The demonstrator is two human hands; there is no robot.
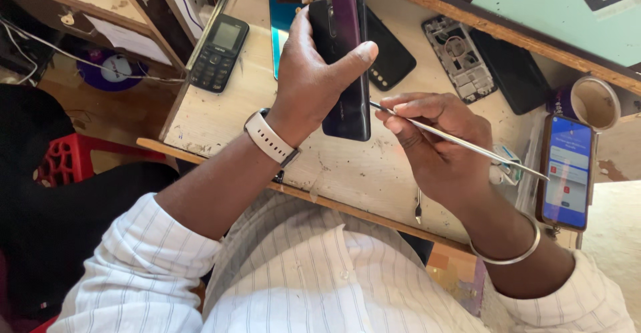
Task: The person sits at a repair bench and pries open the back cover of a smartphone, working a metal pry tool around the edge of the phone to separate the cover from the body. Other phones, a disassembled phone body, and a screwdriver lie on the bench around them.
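Gripping the dark purple smartphone [344, 66] back-up above the workbench [347, 166], the left hand [310, 72] clamps it — thumb on 1 long edge, fingers behind. The right hand [434, 139] pinches thin metal tweezers [461, 142], tip at the edge just below that thumb. Judged rigid, glossy, slippery and crackable — best held by its edges.

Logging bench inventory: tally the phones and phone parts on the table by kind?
Intact phones: 3: purple phone in left hand, keypad phone, lit smartphone
Loose back covers or panels: 3: teal, black, black
Bare frames: 1
Total: 7
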